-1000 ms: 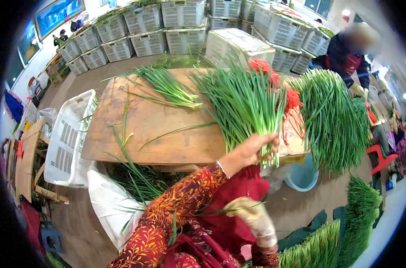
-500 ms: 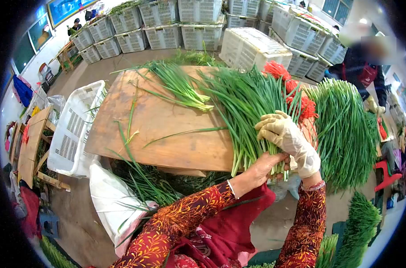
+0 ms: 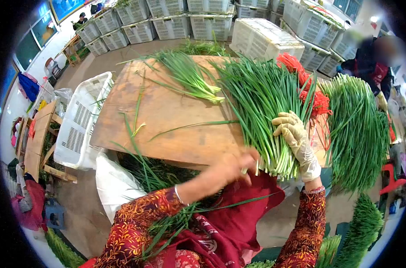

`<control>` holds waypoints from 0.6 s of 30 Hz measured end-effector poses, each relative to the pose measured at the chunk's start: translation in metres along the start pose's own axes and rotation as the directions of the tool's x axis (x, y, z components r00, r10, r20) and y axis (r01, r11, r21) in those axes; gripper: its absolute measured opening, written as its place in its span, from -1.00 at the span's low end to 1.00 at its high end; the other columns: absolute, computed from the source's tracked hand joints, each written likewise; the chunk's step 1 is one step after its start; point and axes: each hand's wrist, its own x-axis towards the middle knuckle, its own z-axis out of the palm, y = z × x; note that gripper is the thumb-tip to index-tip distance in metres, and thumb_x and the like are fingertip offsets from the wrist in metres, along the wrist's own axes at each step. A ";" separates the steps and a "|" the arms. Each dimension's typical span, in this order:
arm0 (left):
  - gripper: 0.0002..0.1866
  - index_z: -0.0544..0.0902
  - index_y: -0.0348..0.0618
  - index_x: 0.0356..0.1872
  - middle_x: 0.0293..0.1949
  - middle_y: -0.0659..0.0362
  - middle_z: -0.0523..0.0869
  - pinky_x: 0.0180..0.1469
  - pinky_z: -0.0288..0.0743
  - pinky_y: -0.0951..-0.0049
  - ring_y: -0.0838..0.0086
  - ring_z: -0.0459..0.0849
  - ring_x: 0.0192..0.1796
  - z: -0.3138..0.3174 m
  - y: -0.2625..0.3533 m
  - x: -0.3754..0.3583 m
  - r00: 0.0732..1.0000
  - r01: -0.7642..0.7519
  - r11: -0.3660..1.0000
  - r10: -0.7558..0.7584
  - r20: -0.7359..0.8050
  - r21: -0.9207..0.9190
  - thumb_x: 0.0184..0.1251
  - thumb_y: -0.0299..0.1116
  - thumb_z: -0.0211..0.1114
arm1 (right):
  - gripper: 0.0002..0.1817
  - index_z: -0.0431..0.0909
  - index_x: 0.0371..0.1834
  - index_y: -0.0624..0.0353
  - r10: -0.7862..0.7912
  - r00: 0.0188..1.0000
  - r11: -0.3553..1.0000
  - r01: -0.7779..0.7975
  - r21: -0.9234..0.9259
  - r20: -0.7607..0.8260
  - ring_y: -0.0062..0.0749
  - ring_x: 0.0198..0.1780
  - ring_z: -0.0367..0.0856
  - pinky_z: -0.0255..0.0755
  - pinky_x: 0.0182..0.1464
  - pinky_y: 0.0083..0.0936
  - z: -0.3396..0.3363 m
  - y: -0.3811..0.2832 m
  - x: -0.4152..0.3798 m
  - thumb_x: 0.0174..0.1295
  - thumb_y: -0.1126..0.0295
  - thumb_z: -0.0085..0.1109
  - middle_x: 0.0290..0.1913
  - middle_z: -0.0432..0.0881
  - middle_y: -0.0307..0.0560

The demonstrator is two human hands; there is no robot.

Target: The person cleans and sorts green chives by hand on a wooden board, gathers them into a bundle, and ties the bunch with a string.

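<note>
A large bunch of long green stalks [image 3: 265,98] lies on the right part of the wooden board [image 3: 167,129], pale cut ends toward me. My right hand [image 3: 294,136], in a cream glove, rests on its right side near the pale ends, fingers bent over the stalks. Bare and blurred by motion, my left hand [image 3: 223,172] is just left of the ends, over the board's near edge; whether it holds anything is unclear. A smaller bunch [image 3: 189,78] lies at the board's back, with loose leaves to its left. Red ties [image 3: 319,102] lie beside the large bunch.
On the right stands a tall stack of green stalks [image 3: 357,129]. A white crate [image 3: 80,120] is left of the board, and a white sack [image 3: 113,183] hangs below it. Stacked crates [image 3: 167,27] line the back. Another person [image 3: 373,67] stands at the back right.
My left hand has moved left, away from the stalk ends it was touching. My gloved right hand remains on the bunch. The whole view has shifted slightly.
</note>
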 end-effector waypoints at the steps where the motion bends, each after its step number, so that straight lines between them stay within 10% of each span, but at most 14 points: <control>1: -0.60 0.32 -0.28 0.10 -0.05 0.13 0.50 -0.07 0.48 0.46 0.48 0.51 -0.06 -0.018 -0.004 0.004 0.976 -0.119 0.993 0.116 -0.183 -0.010 0.34 -0.25 0.04 | -0.76 0.55 -0.48 0.11 0.002 1.000 1.000 -0.002 -0.004 0.000 -0.21 0.10 0.41 0.04 0.25 -0.22 0.000 -0.002 0.001 0.23 0.34 -0.13 -0.15 0.58 -0.17; 5: -0.65 0.36 -0.24 0.07 0.03 0.17 0.45 0.17 0.27 0.40 0.47 0.38 0.11 -0.052 -0.012 0.041 0.854 -0.241 0.947 0.102 -0.510 -0.214 0.34 -0.29 0.05 | -0.75 0.57 -0.44 0.08 -0.017 1.000 0.999 0.018 -0.045 0.018 -0.21 0.11 0.39 -0.01 0.28 -0.21 -0.003 -0.007 0.004 0.21 0.32 -0.14 -0.12 0.57 -0.17; 12: -0.64 0.35 -0.28 0.11 0.05 0.15 0.47 0.21 0.19 0.46 0.48 0.37 0.12 -0.033 -0.015 0.125 0.828 -0.333 0.942 0.315 -0.464 0.046 0.37 -0.33 -0.04 | -0.78 0.55 -0.28 0.00 -0.007 0.988 0.998 0.016 -0.061 0.154 -0.27 0.22 0.29 -0.10 0.32 -0.22 -0.008 -0.008 0.007 0.24 0.24 -0.13 0.05 0.50 -0.17; 15: -0.64 0.36 -0.28 0.10 0.05 0.12 0.48 0.22 0.19 0.43 0.44 0.41 0.10 -0.034 -0.013 0.113 0.841 -0.293 0.956 0.257 -0.475 -0.003 0.35 -0.33 -0.01 | -0.69 0.47 0.00 -0.02 -0.003 0.997 0.990 0.014 -0.139 0.077 -0.25 0.29 0.20 -0.08 0.32 -0.26 -0.019 -0.020 0.009 0.27 0.18 -0.12 0.20 0.36 -0.09; 18: -0.59 0.33 -0.28 0.11 0.08 0.13 0.44 0.26 0.14 0.45 0.46 0.35 0.16 -0.040 -0.013 0.102 0.844 -0.284 0.958 0.235 -0.483 -0.029 0.32 -0.28 0.07 | -0.59 0.42 0.10 0.17 0.258 0.905 0.928 -0.135 0.347 -0.339 -0.40 0.27 0.24 -0.01 0.33 -0.47 -0.036 -0.015 -0.007 0.27 0.19 -0.09 0.20 0.37 -0.13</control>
